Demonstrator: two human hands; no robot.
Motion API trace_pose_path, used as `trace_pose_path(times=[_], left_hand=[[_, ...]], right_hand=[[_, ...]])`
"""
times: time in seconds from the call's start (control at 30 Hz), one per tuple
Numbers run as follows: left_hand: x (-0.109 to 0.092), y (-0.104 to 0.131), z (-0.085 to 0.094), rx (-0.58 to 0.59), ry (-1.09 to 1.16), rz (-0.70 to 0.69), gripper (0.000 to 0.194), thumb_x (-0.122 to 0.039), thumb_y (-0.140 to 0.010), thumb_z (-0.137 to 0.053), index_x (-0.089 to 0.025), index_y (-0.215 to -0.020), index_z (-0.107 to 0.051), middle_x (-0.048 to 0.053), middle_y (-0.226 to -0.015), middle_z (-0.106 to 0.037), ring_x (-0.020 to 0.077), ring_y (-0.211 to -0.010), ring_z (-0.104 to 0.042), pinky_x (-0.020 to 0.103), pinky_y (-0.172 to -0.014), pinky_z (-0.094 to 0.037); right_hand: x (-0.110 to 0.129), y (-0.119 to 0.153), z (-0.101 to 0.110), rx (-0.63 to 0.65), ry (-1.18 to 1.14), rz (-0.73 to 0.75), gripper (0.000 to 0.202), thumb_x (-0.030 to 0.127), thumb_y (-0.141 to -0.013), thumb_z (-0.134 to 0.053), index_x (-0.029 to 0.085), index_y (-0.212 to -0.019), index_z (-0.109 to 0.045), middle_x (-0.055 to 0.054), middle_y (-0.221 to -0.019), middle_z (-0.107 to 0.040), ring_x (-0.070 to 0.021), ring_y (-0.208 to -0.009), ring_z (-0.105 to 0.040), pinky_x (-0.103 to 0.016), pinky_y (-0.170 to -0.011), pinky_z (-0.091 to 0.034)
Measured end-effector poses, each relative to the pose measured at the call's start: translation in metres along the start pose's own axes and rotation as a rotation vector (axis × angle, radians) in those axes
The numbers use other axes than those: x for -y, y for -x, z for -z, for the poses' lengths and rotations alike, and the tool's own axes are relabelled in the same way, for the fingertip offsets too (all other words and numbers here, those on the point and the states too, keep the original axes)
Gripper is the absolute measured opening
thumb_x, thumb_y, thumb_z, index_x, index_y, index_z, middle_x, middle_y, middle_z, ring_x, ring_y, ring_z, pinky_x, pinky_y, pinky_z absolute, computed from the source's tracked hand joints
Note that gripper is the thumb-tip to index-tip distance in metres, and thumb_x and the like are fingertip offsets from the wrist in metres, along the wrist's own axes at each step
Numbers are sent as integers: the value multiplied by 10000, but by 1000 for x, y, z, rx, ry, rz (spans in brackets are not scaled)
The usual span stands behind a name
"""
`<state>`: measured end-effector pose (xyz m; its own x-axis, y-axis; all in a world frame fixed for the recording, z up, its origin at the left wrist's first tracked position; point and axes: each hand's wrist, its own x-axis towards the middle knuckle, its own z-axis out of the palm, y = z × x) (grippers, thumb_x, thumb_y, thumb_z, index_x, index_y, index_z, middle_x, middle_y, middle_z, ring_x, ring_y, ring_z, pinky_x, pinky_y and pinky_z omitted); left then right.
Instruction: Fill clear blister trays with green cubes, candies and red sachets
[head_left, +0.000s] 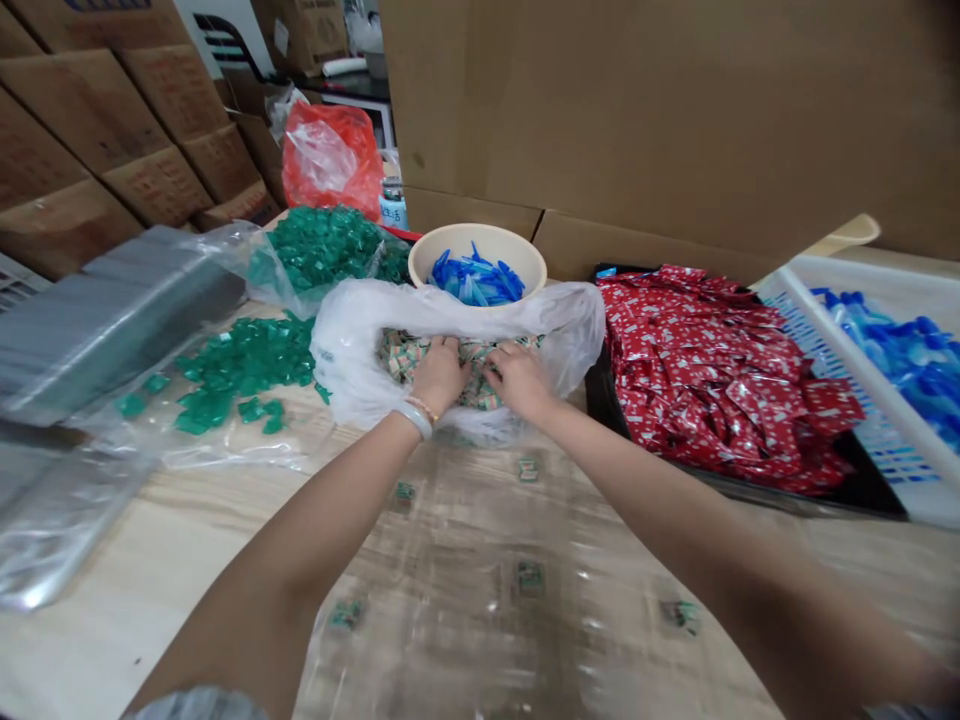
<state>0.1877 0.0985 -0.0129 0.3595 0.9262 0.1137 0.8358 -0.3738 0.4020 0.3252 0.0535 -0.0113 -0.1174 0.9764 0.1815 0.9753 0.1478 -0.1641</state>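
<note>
A white plastic bag [349, 315] lies open in the middle, holding many small green, white and orange patterned packets [401, 355]. Both hands reach inside it. My left hand [441, 375], with a pale bracelet at the wrist, curls its fingers down into the packets. Just to its right, my right hand [517, 378] has its fingers bent among the packets too. Fingertips of both hands are partly hidden by the packets. Below the bag, a few similar packets [529, 577] lie apart, on or under a clear plastic sheet [465, 620].
Behind the bag stands a cream bowl [525, 255] of blue pieces. Red packets [720, 380] fill a black tray [874, 475] at right, beside a white basket [892, 410]. Green packets [247, 360] and clear plastic bags [112, 320] lie left. Cardboard boxes [82, 110] rise behind.
</note>
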Motion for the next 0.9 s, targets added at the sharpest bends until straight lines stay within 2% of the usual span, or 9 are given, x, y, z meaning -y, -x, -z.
trace_pose_path(times=[0.07, 0.2, 0.3, 0.37, 0.43, 0.53, 0.6, 0.77, 0.9], left_hand=[[0, -2, 0, -11, -14, -5, 244, -277, -775, -461, -132, -948, -554, 137, -990, -542, 245, -880, -550, 355, -755, -429], [1, -5, 1, -23, -97, -99, 240, -250, -781, -442, -136, -948, -570, 135, -1001, -543, 248, -881, -550, 348, -733, -431], [4, -5, 4, -50, -72, -143, 221, -221, -778, -445, -144, -917, -599, 115, -957, -567, 235, -888, -546, 336, -752, -428], [7, -4, 5, -84, 47, -185, 213, -195, -768, -459, -148, -907, -614, 95, -927, -584, 211, -886, -542, 321, -788, -422], [11, -2, 6, -96, 259, -208, 211, -186, -754, -485, -142, -911, -619, 78, -896, -605, 181, -850, -549, 298, -791, -427], [15, 1, 5, -14, 626, -155, 213, -199, -732, -524, -121, -904, -622, 62, -844, -640, 151, -758, -567, 275, -728, -454], [15, 3, 5, 61, 795, -81, 217, -207, -717, -543, -115, -894, -627, 54, -813, -654, 141, -701, -572, 269, -680, -463], [9, 6, 4, 150, 991, 69, 265, -240, -713, -556, -123, -937, -636, 44, -779, -670, 134, -644, -580, 281, -654, -479], [4, 6, 2, 200, 999, 76, 279, -231, -731, -530, -148, -976, -634, 35, -779, -667, 134, -627, -587, 309, -665, -494]], right_hand=[[1, -1, 0, -17, -11, -13, 160, 214, -786, -464, 147, -821, -605, -115, -871, -559, -236, -870, -485, -370, -777, -338], [4, -4, 2, -65, -77, -47, 176, 210, -787, -457, 144, -849, -607, -116, -880, -559, -237, -876, -481, -359, -773, -343], [6, -5, 4, -113, -101, -74, 178, 204, -779, -466, 148, -856, -616, -104, -863, -567, -232, -869, -486, -352, -780, -350], [5, -5, 5, -158, -132, -91, 183, 199, -775, -471, 159, -864, -626, -92, -844, -573, -224, -858, -493, -348, -783, -359], [4, -5, 5, -189, -218, -74, 219, 185, -769, -475, 168, -927, -625, -86, -862, -580, -213, -867, -500, -343, -796, -372], [2, -5, 2, -188, -420, -22, 330, 143, -744, -485, 158, -1059, -584, -84, -941, -589, -185, -888, -516, -318, -812, -396], [1, -6, -2, -166, -542, -49, 334, 126, -736, -477, 160, -1048, -591, -69, -923, -608, -163, -848, -538, -300, -787, -417], [2, -7, -8, -136, -789, -234, 242, 133, -737, -470, 159, -908, -639, -49, -836, -645, -138, -740, -573, -280, -730, -444], [3, -7, -7, -152, -867, -259, 182, 141, -712, -494, 147, -826, -637, -50, -799, -643, -140, -739, -575, -279, -731, -437]])
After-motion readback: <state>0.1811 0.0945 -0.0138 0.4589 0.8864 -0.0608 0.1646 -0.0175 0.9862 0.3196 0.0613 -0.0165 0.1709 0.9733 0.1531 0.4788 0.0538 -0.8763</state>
